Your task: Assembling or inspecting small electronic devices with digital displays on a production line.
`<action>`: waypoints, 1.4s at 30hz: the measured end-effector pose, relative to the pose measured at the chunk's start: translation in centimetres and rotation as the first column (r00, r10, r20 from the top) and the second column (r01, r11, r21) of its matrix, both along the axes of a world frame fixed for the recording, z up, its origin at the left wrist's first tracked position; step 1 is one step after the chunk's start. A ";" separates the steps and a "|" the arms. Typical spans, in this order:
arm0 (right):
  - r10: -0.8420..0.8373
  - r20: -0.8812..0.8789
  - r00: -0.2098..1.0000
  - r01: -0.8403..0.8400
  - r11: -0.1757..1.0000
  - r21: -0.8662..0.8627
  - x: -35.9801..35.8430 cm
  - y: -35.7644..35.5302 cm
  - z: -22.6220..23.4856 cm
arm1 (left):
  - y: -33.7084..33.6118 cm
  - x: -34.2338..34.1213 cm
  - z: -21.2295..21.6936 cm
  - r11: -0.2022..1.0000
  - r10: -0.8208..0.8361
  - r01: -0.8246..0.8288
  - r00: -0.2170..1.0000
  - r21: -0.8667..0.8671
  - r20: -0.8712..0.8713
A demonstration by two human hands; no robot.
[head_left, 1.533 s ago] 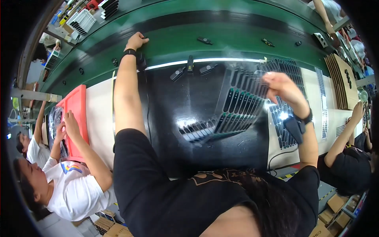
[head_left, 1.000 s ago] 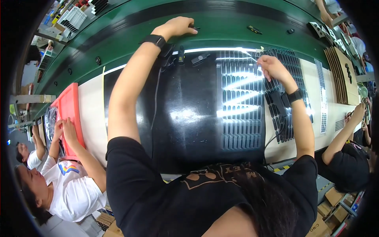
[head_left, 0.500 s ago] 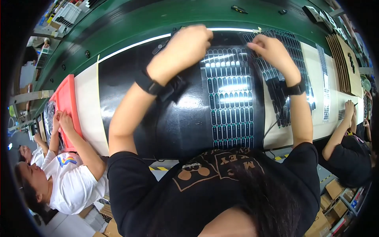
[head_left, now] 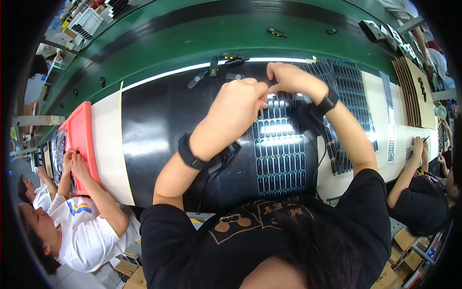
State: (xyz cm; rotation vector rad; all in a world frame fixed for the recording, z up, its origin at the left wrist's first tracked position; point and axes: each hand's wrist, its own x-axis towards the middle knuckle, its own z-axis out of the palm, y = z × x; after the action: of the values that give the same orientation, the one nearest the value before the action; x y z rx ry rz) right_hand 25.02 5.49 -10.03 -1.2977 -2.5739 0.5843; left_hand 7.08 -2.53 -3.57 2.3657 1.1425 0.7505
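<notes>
My left hand [head_left: 238, 106] is closed, its curled fingertips over the upper end of a clear sheet of dark oval stickers [head_left: 281, 156]. My right hand [head_left: 296, 81] bends in from the other side, thumb and forefinger meeting the left fingertips. Whatever lies between them is too small and hidden to name. The sticker sheet rests on a glossy black mat [head_left: 192, 130]. Beyond my left hand, several small black devices [head_left: 197, 80] lie at the mat's far edge. Both wrists wear black bands with dark modules attached.
More sticker sheets [head_left: 353, 94] overlap at the right, with a narrow strip [head_left: 388, 115] past them. Stacked cardboard [head_left: 416, 96] stands farther right. A red tray [head_left: 86, 144] is at the left by a co-worker. A green conveyor belt [head_left: 192, 41] carries small black devices.
My hands were apart; now they meet over the top of the sticker sheet. The right has moved left, the left slightly nearer me. More black devices show behind the left hand.
</notes>
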 end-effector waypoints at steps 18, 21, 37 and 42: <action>-0.247 -0.436 0.865 0.320 0.942 0.103 -5.1 8.7 2.9 | 1.1 -5.6 3.9 0.966 0.253 -0.204 0.865 -0.157 0.433; -0.254 -0.484 0.837 0.309 0.951 0.034 -6.7 3.1 5.8 | 1.1 -6.0 3.7 0.955 0.280 -0.185 0.813 -0.230 0.510; -0.083 -0.722 0.687 0.030 0.996 -0.086 -7.3 -4.4 9.1 | 1.4 -6.0 3.7 0.898 0.399 -0.045 0.503 -0.438 0.767; -0.006 -0.708 0.706 0.022 1.000 0.012 -7.5 -4.5 9.0 | 1.5 -6.1 3.3 0.911 0.382 -0.046 0.477 -0.411 0.792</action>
State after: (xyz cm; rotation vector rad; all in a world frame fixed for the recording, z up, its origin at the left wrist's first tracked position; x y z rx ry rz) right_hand 17.55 0.97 -1.03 -0.8356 -1.9051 0.8513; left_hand 1.01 -0.99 -0.31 1.2049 0.9680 1.4693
